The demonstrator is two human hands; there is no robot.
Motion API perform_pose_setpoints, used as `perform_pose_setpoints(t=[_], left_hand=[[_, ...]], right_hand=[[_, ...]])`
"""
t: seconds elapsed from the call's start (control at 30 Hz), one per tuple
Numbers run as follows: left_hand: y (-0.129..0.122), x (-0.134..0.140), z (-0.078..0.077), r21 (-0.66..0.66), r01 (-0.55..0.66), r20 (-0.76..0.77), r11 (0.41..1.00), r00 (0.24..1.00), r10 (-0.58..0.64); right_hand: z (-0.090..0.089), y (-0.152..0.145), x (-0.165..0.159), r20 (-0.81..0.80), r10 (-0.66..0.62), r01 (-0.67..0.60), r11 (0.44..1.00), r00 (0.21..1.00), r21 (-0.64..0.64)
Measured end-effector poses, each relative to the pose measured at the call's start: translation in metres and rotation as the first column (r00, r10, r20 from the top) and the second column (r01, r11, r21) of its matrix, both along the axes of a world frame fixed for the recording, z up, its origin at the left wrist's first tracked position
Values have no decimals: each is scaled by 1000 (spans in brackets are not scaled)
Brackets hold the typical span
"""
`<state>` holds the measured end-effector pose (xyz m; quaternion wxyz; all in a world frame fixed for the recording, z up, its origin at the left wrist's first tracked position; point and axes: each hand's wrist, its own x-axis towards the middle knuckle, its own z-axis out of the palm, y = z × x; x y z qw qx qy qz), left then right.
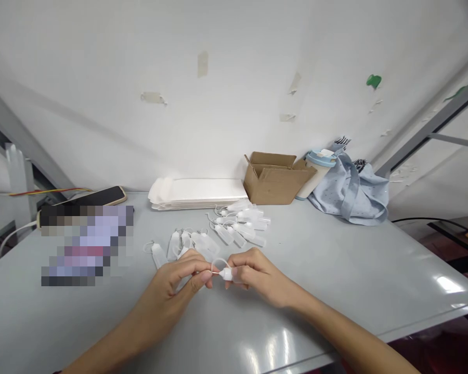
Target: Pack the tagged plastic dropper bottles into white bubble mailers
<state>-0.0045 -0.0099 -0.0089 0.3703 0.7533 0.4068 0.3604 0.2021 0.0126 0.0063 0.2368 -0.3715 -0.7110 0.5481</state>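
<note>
In my right hand (257,275) is a small translucent squeeze bottle (226,274), its white nozzle pointing left. The fingers close around its body and hide most of it. My left hand (189,278) pinches at the nozzle's thin tip, where a fine needle-like piece shows between the fingertips. A curved plastic strap (220,261) arches from the nozzle's collar toward the left fingers; whether its end is held there I cannot tell. Beyond the hands lie two loose groups of similar bottles, one on the left (174,244) and one farther right (245,228).
An opened cardboard box (276,184) stands against the wall beside stacked white flat cartons (203,192). A lidded cup (317,169) and a light blue cloth bag (351,192) are at the right. A phone (105,196) and a blurred object (93,244) lie left on the grey table (335,270).
</note>
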Motion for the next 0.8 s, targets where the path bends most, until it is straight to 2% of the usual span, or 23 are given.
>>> perform_pose_setpoints(t=[0.13, 0.27, 0.37, 0.47, 0.63, 0.73, 0.8], left_hand=[[0, 1, -5, 148, -9, -4, 989, 1000, 10], [-1, 3, -12, 315, 12, -29, 949, 1000, -3], [-5, 6, -18, 370, 21, -46, 929, 999, -4], [-8, 8, -21, 417, 18, -45, 909, 999, 1], [-4, 5, -14, 397, 27, -45, 918, 999, -10], [0, 2, -9, 317, -12, -40, 948, 999, 26], [3, 0, -6, 267, -22, -49, 963, 998, 36]], right_hand=[[-4, -3, -4, -24, -81, 83, 993, 996, 86], [-10, -8, -10, -43, -144, 147, 985, 989, 87], [-16, -11, -14, -35, -172, 175, 981, 984, 84], [-21, -16, -17, -21, -200, 201, 968, 979, 150], [-20, -20, -21, -73, -233, 243, 904, 970, 352], [-22, -20, -26, -79, -229, 241, 883, 970, 402], [-26, -18, -29, -27, -215, 206, 882, 976, 424]])
